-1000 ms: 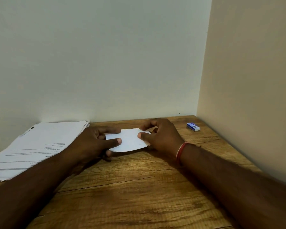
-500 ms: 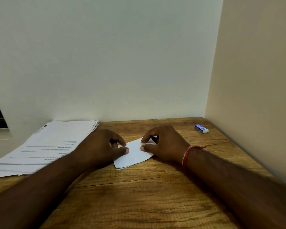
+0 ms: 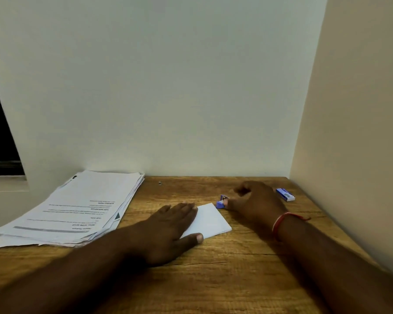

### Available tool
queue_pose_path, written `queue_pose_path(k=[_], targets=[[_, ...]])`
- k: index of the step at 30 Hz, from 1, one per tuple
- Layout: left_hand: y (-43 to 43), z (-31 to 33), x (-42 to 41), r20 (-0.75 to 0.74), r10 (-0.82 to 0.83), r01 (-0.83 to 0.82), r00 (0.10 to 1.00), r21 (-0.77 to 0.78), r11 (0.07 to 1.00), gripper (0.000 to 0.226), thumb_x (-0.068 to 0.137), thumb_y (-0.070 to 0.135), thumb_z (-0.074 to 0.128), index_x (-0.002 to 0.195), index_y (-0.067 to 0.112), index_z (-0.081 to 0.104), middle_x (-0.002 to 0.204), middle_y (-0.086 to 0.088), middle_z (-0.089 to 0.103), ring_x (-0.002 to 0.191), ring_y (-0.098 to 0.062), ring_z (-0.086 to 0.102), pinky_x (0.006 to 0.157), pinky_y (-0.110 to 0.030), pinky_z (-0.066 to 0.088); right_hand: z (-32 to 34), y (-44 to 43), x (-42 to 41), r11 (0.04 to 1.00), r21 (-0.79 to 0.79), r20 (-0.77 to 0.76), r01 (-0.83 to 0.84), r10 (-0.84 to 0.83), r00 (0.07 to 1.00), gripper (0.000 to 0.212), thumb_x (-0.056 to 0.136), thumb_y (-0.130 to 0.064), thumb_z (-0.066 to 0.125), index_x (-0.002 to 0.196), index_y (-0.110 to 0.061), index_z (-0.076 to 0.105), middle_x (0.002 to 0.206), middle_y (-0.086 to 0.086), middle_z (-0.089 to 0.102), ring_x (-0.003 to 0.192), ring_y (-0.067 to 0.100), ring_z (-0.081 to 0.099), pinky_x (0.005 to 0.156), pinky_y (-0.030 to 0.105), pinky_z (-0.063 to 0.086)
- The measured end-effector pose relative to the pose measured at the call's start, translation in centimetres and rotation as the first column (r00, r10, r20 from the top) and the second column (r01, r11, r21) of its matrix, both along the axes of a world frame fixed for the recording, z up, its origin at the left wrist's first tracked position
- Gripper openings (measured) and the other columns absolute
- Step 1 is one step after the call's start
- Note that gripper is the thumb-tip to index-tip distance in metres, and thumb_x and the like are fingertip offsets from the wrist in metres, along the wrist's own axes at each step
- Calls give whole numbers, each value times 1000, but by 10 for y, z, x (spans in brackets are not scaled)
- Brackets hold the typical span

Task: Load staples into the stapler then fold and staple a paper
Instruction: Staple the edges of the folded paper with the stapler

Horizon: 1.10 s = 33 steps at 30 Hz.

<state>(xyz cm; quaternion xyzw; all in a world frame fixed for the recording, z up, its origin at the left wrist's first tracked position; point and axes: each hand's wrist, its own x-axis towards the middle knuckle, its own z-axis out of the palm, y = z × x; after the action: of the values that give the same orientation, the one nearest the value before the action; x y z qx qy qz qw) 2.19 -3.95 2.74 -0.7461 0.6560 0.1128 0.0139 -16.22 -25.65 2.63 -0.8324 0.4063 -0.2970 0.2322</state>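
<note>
The left hand [image 3: 168, 225] is lying flat and palm down on the left part of the folded white paper [image 3: 211, 219]. Its fingers are straight and close together, pointing away and to the right, while the thumb is stretching out on the wooden desk [image 3: 213, 279] just beside the paper's near edge. It is pressing the sheet down rather than grasping it. Its forearm is reaching in from the lower left. The paper is lying flat near the middle of the desk, turned at a slant. Just beyond its far right corner a small blue stapler [image 3: 221, 201] is sitting on the wood. The right hand [image 3: 254, 202] is resting beside the stapler with its back upward. Its fingers are curling inward and its thumb tip is touching the stapler's right end, though whether it is actually gripping the stapler cannot be made out. A red thread band [image 3: 279, 223] is circling the right wrist, and that forearm is coming in from the lower right. A blue staple box [image 3: 285, 194] is lying to the right of this hand, near the side wall. A stack of printed sheets [image 3: 77, 211] is sitting at the desk's left.
</note>
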Motion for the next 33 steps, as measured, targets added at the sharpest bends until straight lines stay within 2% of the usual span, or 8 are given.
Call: queue_pose_path(k=[2,5,10,16,21,24,28,33], targets=[[0,0,-1,-1,-7,7,1000,-4,1000,84,111,75,19,175,34,-17,183,15,-23,152,6,-29,128,-25,-17,-5,-2,1,998,65,-63,-20,24,998,49,73,-58,95,112,-33,77,107,-16,74,96,4,68,90,30,61],[2,1,0,-56,6,-8,998,-34,999,85,108,79,22,176,40,-13,183,19,-19,151,7,-26,127,-25,-15,-5,-1,3,999,36,-86,-32,35,996,30,79,-49,94,101,-34,82,97,-18,75,90,3,68,84,29,61],[4,2,18,-281,94,-132,955,-118,984,95,92,97,28,173,57,-1,183,29,-3,172,-10,-3,140,-47,8,0,-3,-3,998,-5,-151,66,-66,986,21,88,-45,88,103,-32,80,97,-13,75,90,6,67,80,26,57],[3,0,36,-406,85,-223,910,-306,926,81,96,90,38,169,57,27,177,34,19,166,-3,20,137,-40,22,4,-20,-17,962,-91,-131,257,-268,955,25,80,-45,86,102,-33,79,106,-10,78,93,13,70,85,34,62],[-1,-3,39,-419,89,-247,903,-338,908,88,90,99,41,167,58,32,177,30,27,163,-4,30,134,-41,31,4,-27,-23,940,-97,-130,328,-339,932,19,78,-36,82,97,-31,78,105,-5,77,93,19,71,83,38,64],[-1,-1,37,-392,71,-190,917,-273,943,101,76,104,56,164,60,32,177,30,25,160,-5,32,132,-42,35,3,-22,-21,936,-173,-111,306,-327,938,37,81,-36,83,117,-30,78,121,-1,74,111,23,67,99,40,59],[3,6,30,-290,39,-103,956,-210,972,109,75,96,72,167,57,29,178,30,23,163,-6,26,133,-40,30,3,-14,-22,876,-322,-157,359,-424,892,60,86,-59,74,140,-35,65,142,-1,62,135,29,49,114,48,38],[5,7,34,-257,63,-127,964,-241,962,98,88,85,70,170,50,30,179,21,28,164,-10,30,132,-39,33,1,-18,-30,878,-219,-265,426,-474,840,90,80,-84,64,151,-30,50,155,6,48,143,33,38,115,49,33]])
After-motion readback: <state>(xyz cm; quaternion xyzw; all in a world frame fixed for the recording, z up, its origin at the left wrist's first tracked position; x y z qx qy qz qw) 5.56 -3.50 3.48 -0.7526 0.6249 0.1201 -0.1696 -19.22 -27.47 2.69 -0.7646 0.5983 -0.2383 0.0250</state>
